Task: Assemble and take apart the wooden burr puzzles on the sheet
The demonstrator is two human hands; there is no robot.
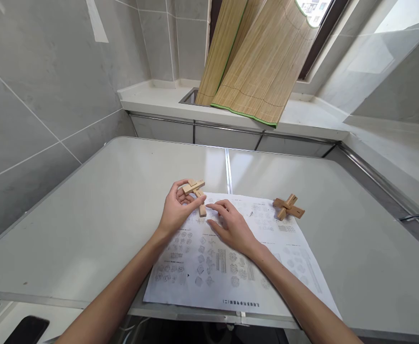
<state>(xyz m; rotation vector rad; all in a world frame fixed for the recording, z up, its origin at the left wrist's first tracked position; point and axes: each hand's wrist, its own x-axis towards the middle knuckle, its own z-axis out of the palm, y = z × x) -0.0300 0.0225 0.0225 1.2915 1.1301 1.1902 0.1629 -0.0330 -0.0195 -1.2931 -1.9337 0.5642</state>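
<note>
My left hand point(179, 205) grips a light wooden burr puzzle point(196, 190), several notched sticks crossing each other, held a little above the paper. Its thumb presses on one stick from the right. Just right of the puzzle is my right hand point(231, 224), thumb and fingers apart with nothing between them. Under both hands lies a large printed sheet point(209, 291) covered with small line drawings of puzzle shapes. A second, darker brown wooden burr puzzle point(288, 207) rests at the sheet's right edge, its sticks crossed like a star.
The white folding table point(98, 200) has a metal seam down its middle. Behind it, a bamboo blind point(255, 62) hangs over a counter point(159, 98) with a sink. A black phone point(28, 329) lies at the lower left, below the table's front edge.
</note>
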